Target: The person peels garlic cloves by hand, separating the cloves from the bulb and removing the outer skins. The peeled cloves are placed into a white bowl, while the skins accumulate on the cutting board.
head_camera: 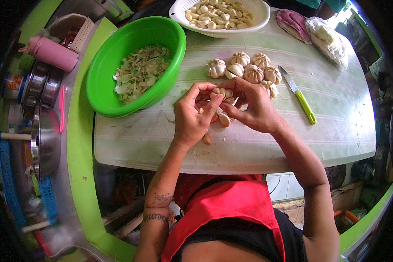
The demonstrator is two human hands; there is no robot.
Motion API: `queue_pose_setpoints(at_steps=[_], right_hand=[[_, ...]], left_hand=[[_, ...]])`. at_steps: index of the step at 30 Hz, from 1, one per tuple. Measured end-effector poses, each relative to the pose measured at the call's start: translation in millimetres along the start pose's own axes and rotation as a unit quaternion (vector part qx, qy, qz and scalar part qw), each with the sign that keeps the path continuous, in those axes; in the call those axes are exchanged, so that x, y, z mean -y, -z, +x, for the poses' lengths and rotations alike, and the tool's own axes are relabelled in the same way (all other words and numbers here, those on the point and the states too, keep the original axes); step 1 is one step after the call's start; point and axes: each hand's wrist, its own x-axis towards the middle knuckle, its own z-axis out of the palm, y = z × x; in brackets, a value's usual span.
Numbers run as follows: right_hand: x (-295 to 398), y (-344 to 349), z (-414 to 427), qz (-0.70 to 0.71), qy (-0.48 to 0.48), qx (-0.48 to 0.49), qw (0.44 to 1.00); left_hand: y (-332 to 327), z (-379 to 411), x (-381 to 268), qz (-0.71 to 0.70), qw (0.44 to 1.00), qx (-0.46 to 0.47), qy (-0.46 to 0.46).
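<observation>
Between the fingers of both hands is a partly opened garlic bulb (223, 94), held just above the table. My left hand (196, 111) grips it from the left with the thumb on its near side. My right hand (253, 106) pinches it from the right. Beneath my hands lie loose unpeeled cloves, among them a clove (224, 120) and a smaller reddish clove (207, 138). Just beyond, several whole garlic bulbs (253, 74) sit in a cluster. A paring knife (298, 95) with a lime-green handle rests right of them, its blade pointing away from me.
A green plastic basin (98, 82) with papery garlic skins stands at the left. At the far edge, a white colander (262, 23) holds many peeled cloves. A pink cloth (293, 24) and a plastic bag (329, 42) lie far right. Metal pans (47, 140) line the left shelf.
</observation>
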Motion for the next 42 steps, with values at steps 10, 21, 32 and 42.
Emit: queue_pose_setpoints(at_steps=[10,21,32,42], right_hand=[[-12.0,0.8,3.3,0.092,0.000,0.019,0.996],[-15.6,-6.5,1.9,0.070,-0.014,0.030,0.997],[-16.3,-6.1,5.0,0.313,-0.101,0.046,0.943],[-19.6,5.8,8.9,0.259,-0.102,0.033,0.960]], left_hand=[[10.0,1.0,11.5,-0.004,0.999,-0.007,-0.054],[9.4,-0.6,8.1,-0.001,1.000,0.009,0.001],[-1.9,-6.0,4.0,0.213,0.945,-0.069,-0.238],[17.9,0.3,6.9,0.245,0.947,-0.031,-0.207]])
